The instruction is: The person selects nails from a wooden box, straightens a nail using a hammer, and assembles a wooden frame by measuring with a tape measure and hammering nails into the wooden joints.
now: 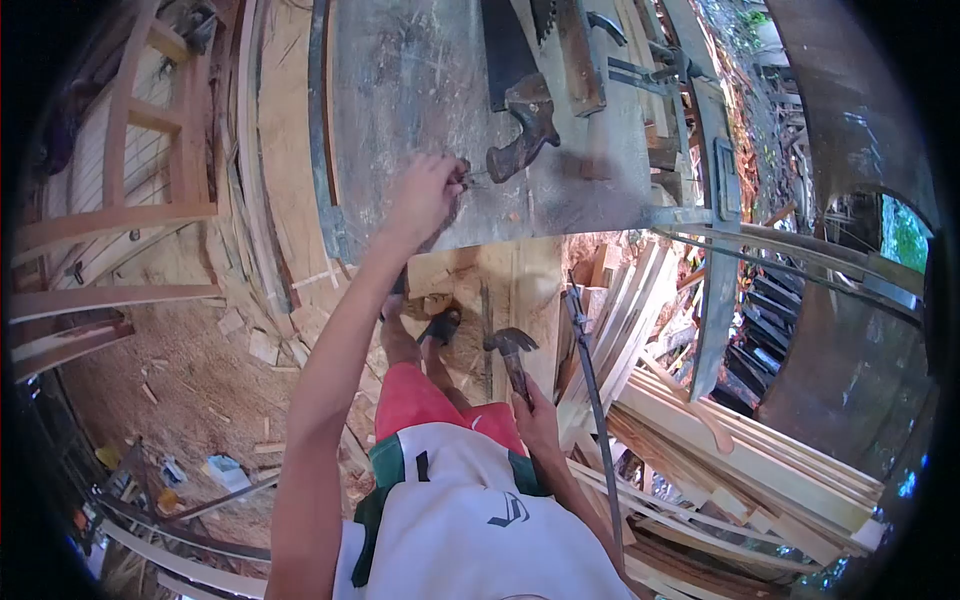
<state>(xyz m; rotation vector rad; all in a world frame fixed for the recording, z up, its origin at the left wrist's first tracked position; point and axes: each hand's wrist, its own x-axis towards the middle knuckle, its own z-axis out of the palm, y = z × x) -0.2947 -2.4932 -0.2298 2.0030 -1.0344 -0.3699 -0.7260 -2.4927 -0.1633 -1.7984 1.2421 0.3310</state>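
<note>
My right hand [538,425] is wrapped round the handle of a claw hammer [514,350], held low in front of my body with its head up. My left hand [428,192] rests at the near part of the worn workbench [400,100], its fingers pinched together. Small thin bits show by the fingertips, too small to name. Just right of those fingers lies a handsaw [525,125] with a dark wooden handle, its blade pointing away. Beside it are a long wooden piece [580,65] and a toothed blade [543,15].
A dark curved metal tool end [607,28] lies at the bench's far right. Stacked wood strips [750,450] fill the lower right. Wooden frames [120,215] stand at left. Sawdust and offcuts [264,347] cover the floor. A thin dark rod [595,400] leans near my right arm.
</note>
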